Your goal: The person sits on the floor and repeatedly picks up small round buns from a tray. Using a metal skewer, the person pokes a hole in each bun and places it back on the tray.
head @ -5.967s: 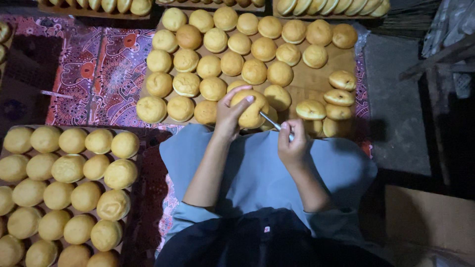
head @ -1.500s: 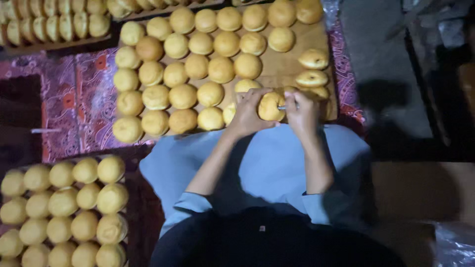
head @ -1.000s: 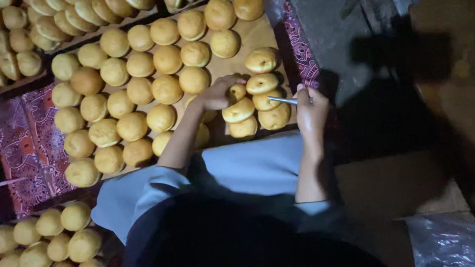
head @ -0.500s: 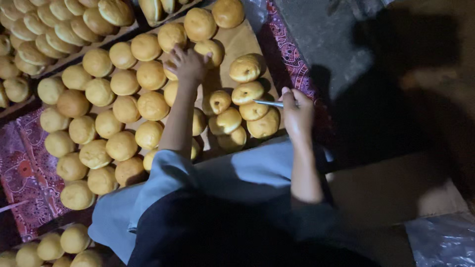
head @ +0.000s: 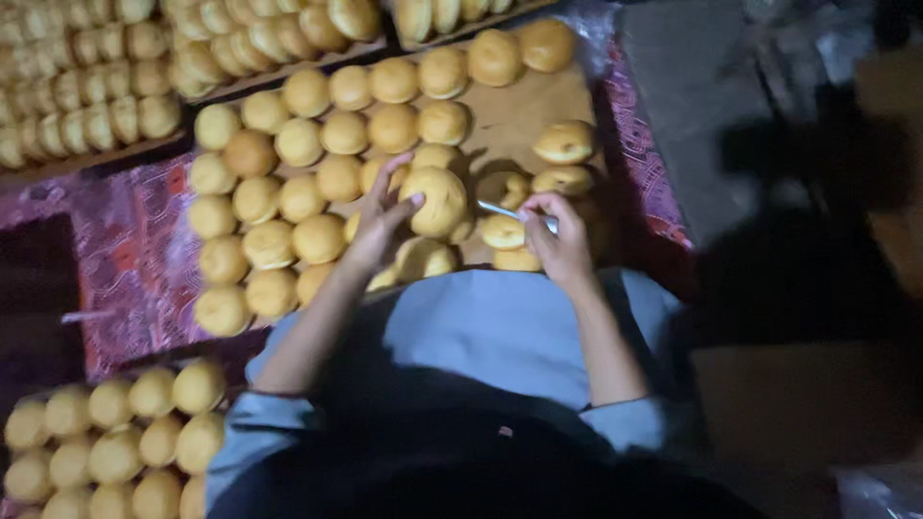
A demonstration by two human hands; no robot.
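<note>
My left hand (head: 380, 216) grips a round golden bun (head: 435, 200), lifted just above the wooden board (head: 514, 111). My right hand (head: 560, 235) holds a thin knife (head: 505, 210) with its blade pointing left toward the bun. Rows of whole buns (head: 298, 197) cover the left part of the board. A few cut buns (head: 565, 142) lie on the board's right side, close to my right hand. My lap in blue cloth (head: 500, 327) sits below both hands.
More trays of buns stand at the back left (head: 87, 106) and back centre (head: 317, 29). Another group of buns (head: 115, 437) lies at the lower left. A patterned red cloth (head: 130, 259) lies under the board. Dark floor (head: 808, 250) is on the right.
My left hand reached far up the board, took a bun and has brought it back toward the knife. The view has swung back toward the left.
</note>
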